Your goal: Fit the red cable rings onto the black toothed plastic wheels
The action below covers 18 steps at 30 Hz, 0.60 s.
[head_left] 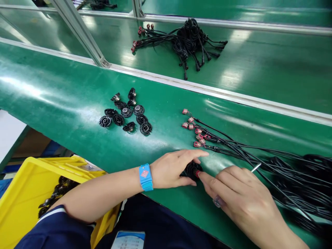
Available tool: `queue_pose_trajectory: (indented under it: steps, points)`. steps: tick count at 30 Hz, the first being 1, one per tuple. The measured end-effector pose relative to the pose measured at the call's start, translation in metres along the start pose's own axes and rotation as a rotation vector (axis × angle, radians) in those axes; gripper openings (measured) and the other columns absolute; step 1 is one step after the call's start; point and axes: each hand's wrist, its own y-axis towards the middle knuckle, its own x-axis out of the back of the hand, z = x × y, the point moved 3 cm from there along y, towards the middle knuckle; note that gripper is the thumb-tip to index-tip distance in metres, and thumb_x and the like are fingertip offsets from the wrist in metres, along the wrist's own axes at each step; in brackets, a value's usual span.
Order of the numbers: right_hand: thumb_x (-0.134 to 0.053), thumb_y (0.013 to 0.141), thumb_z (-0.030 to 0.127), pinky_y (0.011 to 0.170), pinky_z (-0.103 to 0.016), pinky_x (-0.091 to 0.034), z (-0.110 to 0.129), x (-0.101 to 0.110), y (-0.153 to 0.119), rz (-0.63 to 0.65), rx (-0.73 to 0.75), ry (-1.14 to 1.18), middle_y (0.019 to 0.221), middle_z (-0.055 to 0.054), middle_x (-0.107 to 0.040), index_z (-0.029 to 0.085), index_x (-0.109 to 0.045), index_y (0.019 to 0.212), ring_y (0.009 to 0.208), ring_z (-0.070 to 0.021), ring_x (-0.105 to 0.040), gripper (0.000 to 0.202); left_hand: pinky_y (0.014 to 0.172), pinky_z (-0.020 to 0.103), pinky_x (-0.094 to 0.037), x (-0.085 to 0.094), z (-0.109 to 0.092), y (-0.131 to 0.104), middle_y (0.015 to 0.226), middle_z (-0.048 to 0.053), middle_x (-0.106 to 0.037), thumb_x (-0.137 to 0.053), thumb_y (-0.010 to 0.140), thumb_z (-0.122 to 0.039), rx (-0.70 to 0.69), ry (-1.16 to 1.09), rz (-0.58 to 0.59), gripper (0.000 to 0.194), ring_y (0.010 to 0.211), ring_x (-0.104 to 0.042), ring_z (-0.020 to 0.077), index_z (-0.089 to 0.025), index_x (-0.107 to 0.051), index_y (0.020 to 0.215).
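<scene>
Right hand foremost, black part between, touching it and left hand.

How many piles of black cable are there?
3: a near pile beside the right hand, a far pile beyond the metal rail, and seemingly a cut-off pile at top left. Some may be hidden.

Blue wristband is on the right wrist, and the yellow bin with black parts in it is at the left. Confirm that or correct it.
Wrong wrist: the head view shows the blue wristband on the left wrist, not the right. The rest stands: the yellow bin, with black parts in it, is at the left.
</scene>
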Motion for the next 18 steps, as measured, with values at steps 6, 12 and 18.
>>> queue_pose_trajectory:
  steps: [6,12,18]
  points:
    - [-0.041,0.099,0.013,0.062,-0.035,-0.031,0.0,-0.002,0.0,-0.053,0.04,-0.075,0.068,-0.001,-0.052,0.016,-0.071,0.102,0.065,-0.0169,-0.046,0.03,0.097,0.039,-0.053,-0.005,0.003,-0.001,0.119,0.011,-0.068,-0.08,0.078,-0.031,-0.012,-0.032,-0.011,0.079,0.109,-0.066,0.0251,-0.024,-0.042,0.147]
    - [-0.046,0.099,0.019,0.064,-0.035,-0.038,-0.009,-0.013,-0.008,-0.026,0.006,-0.055,0.071,-0.002,-0.056,0.021,-0.069,0.109,0.065,-0.0178,-0.052,0.025,0.095,0.04,-0.055,-0.007,0.007,-0.002,0.122,0.013,-0.069,-0.081,0.077,-0.033,-0.011,-0.036,-0.004,0.083,0.109,-0.068,0.0264,-0.024,-0.04,0.148]
    - [-0.05,0.099,0.017,0.066,-0.035,-0.034,0.0,-0.01,0.0,0.059,-0.098,-0.061,0.078,-0.003,-0.061,0.02,-0.071,0.1,0.071,-0.0184,-0.051,0.022,0.101,0.04,-0.053,-0.002,-0.004,-0.001,0.126,0.013,-0.067,-0.078,0.081,-0.028,-0.002,-0.015,0.065,0.075,0.116,-0.066,0.0257,-0.022,-0.041,0.146]
